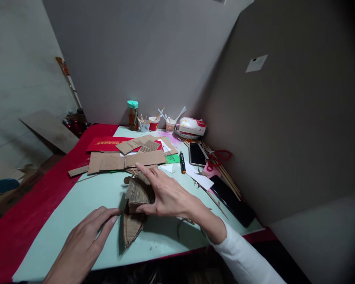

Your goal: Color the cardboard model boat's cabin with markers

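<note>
A small boat made of corrugated cardboard (133, 227) stands on the pale green sheet, its pointed end towards me. A ridged cardboard roof (137, 191) covers its cabin. My right hand (168, 193) spans the cabin from the right, thumb on the near side and index finger reaching over the far end; its other fingers are mostly hidden. My left hand (88, 234) is just left of the boat with its fingers stretched out and thumb slightly apart. Its index fingertip is close to the boat's side; whether it touches, I cannot tell.
Cardboard pieces (144, 158) lie behind the boat on a red envelope-like sheet (106, 144). A utility knife (182, 162), phone (197, 154), long black case (232, 201), wooden sticks (225, 173) and red-handled scissors (221, 155) lie rightward. A bottle (133, 116) and cups (154, 124) stand behind.
</note>
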The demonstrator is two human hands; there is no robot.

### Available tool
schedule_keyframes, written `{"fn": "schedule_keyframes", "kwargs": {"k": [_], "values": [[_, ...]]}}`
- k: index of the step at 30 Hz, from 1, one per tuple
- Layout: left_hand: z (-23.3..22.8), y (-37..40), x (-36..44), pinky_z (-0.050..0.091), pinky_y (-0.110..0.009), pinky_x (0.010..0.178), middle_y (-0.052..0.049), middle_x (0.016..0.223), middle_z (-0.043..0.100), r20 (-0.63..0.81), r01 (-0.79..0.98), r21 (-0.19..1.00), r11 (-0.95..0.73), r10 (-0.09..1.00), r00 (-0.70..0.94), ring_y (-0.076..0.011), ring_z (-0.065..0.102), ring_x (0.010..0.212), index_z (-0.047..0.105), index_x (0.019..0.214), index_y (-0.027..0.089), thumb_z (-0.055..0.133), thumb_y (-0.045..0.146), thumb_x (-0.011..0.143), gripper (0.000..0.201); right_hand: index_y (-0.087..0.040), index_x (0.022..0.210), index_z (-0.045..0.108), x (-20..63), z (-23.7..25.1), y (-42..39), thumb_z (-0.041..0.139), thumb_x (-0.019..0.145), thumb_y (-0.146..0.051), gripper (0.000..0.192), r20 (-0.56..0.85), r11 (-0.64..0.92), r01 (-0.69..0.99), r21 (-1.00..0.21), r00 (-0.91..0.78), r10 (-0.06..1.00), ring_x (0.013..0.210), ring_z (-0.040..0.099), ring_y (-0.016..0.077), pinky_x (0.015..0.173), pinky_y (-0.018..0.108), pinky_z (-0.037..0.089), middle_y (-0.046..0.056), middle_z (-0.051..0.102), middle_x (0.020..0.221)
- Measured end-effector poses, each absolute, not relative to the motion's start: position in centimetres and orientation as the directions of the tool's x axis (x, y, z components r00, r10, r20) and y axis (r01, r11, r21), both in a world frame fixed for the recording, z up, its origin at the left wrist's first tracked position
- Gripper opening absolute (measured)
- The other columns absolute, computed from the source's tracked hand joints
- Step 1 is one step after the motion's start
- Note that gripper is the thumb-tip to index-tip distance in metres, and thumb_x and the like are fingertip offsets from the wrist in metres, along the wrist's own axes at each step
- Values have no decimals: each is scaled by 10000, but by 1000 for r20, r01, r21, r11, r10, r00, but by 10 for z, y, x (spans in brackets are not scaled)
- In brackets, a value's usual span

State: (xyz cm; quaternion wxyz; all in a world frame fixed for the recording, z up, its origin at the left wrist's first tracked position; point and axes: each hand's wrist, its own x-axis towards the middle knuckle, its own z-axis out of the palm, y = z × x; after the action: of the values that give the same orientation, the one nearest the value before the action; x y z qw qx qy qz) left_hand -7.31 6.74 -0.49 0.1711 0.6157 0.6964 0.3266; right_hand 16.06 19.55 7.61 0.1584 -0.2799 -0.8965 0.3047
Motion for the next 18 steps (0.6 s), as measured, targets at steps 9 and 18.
{"fn": "schedule_keyframes", "kwargs": {"k": [9, 18], "values": [[-20, 81, -62, 610, -420, 913, -75, 1418, 671, 408, 775, 627, -81, 882, -238, -327, 722, 1248, 488, 1568, 404, 562, 622, 1019, 594, -242, 1759, 192, 170, 109, 212, 882, 821, -650, 1234, 206, 461, 298, -836, -608, 766, 1627, 430, 374, 1322, 613, 382, 205, 361, 1791], [38, 125, -19, 474, -631, 1214, -130, 1518, 582, 742, 754, 542, -370, 632, -223, -384, 548, 1453, 431, 1603, 357, 729, 473, 1005, 678, -188, 1717, 252, 155, 119, 200, 1034, 588, -619, 1439, 170, 150, -80, -985, -431, 886, 1246, 716, 362, 1159, 594, 551, 214, 673, 1454]]}}
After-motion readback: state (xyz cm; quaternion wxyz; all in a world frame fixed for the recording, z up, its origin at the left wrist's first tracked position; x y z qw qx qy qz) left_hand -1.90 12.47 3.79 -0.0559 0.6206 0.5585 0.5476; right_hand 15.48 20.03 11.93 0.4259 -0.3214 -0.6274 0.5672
